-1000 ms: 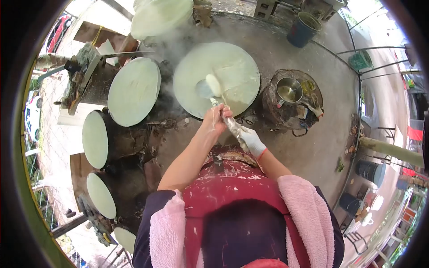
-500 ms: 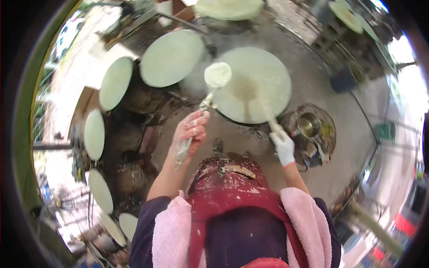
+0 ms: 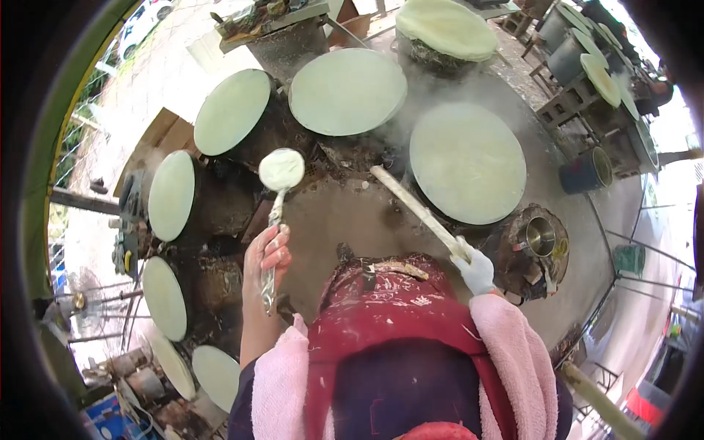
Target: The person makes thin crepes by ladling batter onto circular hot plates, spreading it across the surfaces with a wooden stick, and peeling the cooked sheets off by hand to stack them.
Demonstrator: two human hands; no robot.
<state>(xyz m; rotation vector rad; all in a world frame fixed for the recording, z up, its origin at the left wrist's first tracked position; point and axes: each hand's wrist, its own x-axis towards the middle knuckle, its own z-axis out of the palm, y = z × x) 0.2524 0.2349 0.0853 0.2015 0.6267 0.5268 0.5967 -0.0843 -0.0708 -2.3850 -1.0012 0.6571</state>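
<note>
At the left of the frame a pale disc (image 3: 165,298) tilts with its face toward the middle, with another disc (image 3: 171,196) just above it and two more, a narrow one (image 3: 171,367) and a rounder one (image 3: 216,378), at lower left. A larger disc (image 3: 232,112) lies at upper left. Left of centre, the bare left hand (image 3: 268,253), smeared with white, has its fingers curled around the handle of a ladle (image 3: 276,211); the ladle's bowl points up the frame, filled with thick white paste (image 3: 281,170), and the handle's end sticks out below the fist. A broad disc (image 3: 348,92) sits at upper centre; a red apron (image 3: 396,323) spotted with white fills the lower centre. Right of centre, a whitish stick (image 3: 418,209) slants from mid-frame down to the right hand (image 3: 477,271), which wears a white glove and is closed around its lower end. The stick runs near the lower left edge of a large disc (image 3: 468,163), with steam around its top. Farther right, a metal pot (image 3: 540,226) rests on a round stand (image 3: 506,253), below and left of a dark bucket (image 3: 579,177).
</note>
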